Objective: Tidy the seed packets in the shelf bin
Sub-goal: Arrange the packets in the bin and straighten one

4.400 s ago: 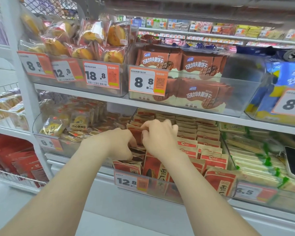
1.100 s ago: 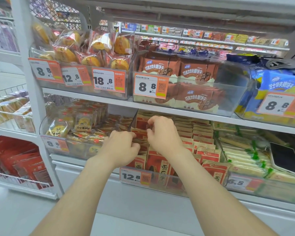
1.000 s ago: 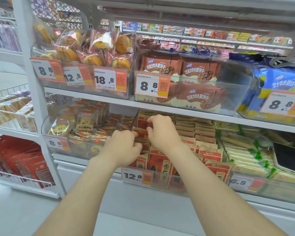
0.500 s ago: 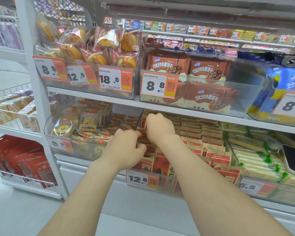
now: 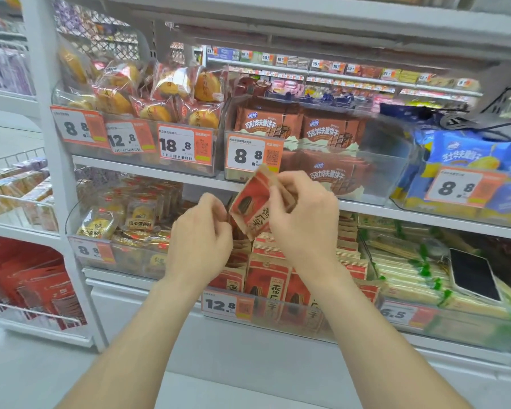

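One red-and-tan seed packet (image 5: pixel 252 208), tilted, raised clear of the shelf bin (image 5: pixel 278 317) to the level of the upper shelf (image 5: pixel 396 210), pinched at its upper right edge by the right hand (image 5: pixel 304 219). Left hand (image 5: pixel 199 243) curled at the packet's lower left edge, grip on it impossible to tell through blur. In the bin below, rows of matching packets (image 5: pixel 267 278), upright behind a 12.8 price tag (image 5: pixel 226 304).

2 bare forearms (image 5: pixel 124 349), bare wrists (image 5: pixel 322 276), L hand (image 5: pixel 199 246), R hand (image 5: pixel 304 219)

Lifted seed packet (image 5: pixel 252 208) motion-blurred, right side covered by right hand (image 5: pixel 304 222), left hand (image 5: pixel 199 243) fingertips out of sight so grip unclear, far-aisle price tags (image 5: pixel 328 65) too small to read
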Demonstrator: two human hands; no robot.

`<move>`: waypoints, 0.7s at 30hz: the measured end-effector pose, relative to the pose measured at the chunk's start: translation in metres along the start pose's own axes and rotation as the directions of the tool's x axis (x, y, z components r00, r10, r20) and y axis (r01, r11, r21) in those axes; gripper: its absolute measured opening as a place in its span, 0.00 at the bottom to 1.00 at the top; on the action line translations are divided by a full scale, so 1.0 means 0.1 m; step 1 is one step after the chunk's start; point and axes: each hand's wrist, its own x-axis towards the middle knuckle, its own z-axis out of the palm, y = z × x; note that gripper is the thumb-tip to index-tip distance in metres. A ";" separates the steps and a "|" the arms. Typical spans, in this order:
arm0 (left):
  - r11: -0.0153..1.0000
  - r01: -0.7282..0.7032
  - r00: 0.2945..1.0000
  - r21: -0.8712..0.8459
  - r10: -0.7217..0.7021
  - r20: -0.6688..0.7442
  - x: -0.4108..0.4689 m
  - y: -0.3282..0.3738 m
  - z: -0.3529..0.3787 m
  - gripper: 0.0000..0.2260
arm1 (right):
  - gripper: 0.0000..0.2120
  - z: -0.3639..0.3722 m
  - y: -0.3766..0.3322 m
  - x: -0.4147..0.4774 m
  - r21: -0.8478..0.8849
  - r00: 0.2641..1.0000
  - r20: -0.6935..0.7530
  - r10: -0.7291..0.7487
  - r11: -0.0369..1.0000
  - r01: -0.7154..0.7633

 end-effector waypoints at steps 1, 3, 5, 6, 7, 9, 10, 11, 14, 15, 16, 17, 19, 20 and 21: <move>0.999 -0.008 1.000 -0.049 0.006 -0.026 -0.02 0.07 0.01 0.07 | 0.03 -0.10 -0.03 0.00 0.087 0.997 -0.049 0.052 0.995 -0.048; 0.988 -0.045 0.997 -0.148 0.035 -0.068 -0.09 0.27 0.03 0.07 | 0.06 -0.29 -0.09 -0.02 0.221 0.979 -0.139 0.150 0.968 -0.117; 0.965 -0.083 0.995 -0.249 0.066 -0.075 -0.19 0.50 0.06 0.06 | 0.07 -0.45 -0.11 -0.10 0.289 0.957 -0.185 0.222 0.944 -0.163; 0.949 -0.102 0.994 -0.299 0.089 -0.057 -0.24 0.62 0.08 0.06 | 0.08 -0.51 -0.10 -0.15 0.308 0.949 -0.174 0.261 0.930 -0.200; 0.934 -0.115 0.993 -0.339 0.115 -0.021 -0.29 0.74 0.12 0.05 | 0.09 -0.56 -0.08 -0.20 0.323 0.942 -0.145 0.304 0.914 -0.245; 0.918 -0.111 0.986 -0.381 0.149 0.070 -0.39 0.94 0.20 0.04 | 0.09 -0.64 -0.02 -0.27 0.337 0.924 -0.083 0.373 0.883 -0.326; 0.915 -0.088 0.984 -0.395 0.140 0.106 -0.43 1.01 0.26 0.04 | 0.09 -0.68 0.02 -0.28 0.346 0.910 -0.067 0.409 0.865 -0.363; 0.910 -0.046 0.984 -0.413 0.112 0.138 -0.45 1.06 0.32 0.04 | 0.09 -0.71 0.06 -0.29 0.365 0.889 -0.056 0.454 0.838 -0.405; 0.847 0.166 0.964 -0.505 -0.031 0.264 -0.49 1.15 0.51 0.04 | 0.05 -0.76 0.13 -0.30 0.491 0.780 0.021 0.626 0.673 -0.553; 0.807 0.245 0.947 -0.537 -0.080 0.312 -0.49 1.18 0.55 0.04 | 0.03 -0.77 0.13 -0.31 0.529 0.739 0.068 0.670 0.604 -0.596; 0.765 0.321 0.926 -0.558 -0.130 0.354 -0.49 1.22 0.58 0.04 | 0.05 -0.77 0.14 -0.32 0.559 0.706 0.120 0.698 0.540 -0.629; 0.717 0.390 0.905 -0.578 -0.183 0.385 -0.48 1.25 0.60 0.04 | 0.09 -0.77 0.15 -0.32 0.578 0.692 0.175 0.701 0.495 -0.648; 0.607 0.493 0.867 -0.623 -0.286 0.407 -0.45 1.30 0.62 0.05 | 0.13 -0.79 0.17 -0.33 0.587 0.729 0.255 0.635 0.498 -0.639; 0.561 0.519 0.855 -0.645 -0.329 0.402 -0.43 1.30 0.64 0.06 | 0.12 -0.80 0.19 -0.33 0.573 0.758 0.267 0.595 0.534 -0.621; 0.530 0.532 0.846 -0.661 -0.360 0.393 -0.41 1.30 0.66 0.07 | 0.10 -0.81 0.21 -0.33 0.542 0.782 0.268 0.562 0.584 -0.605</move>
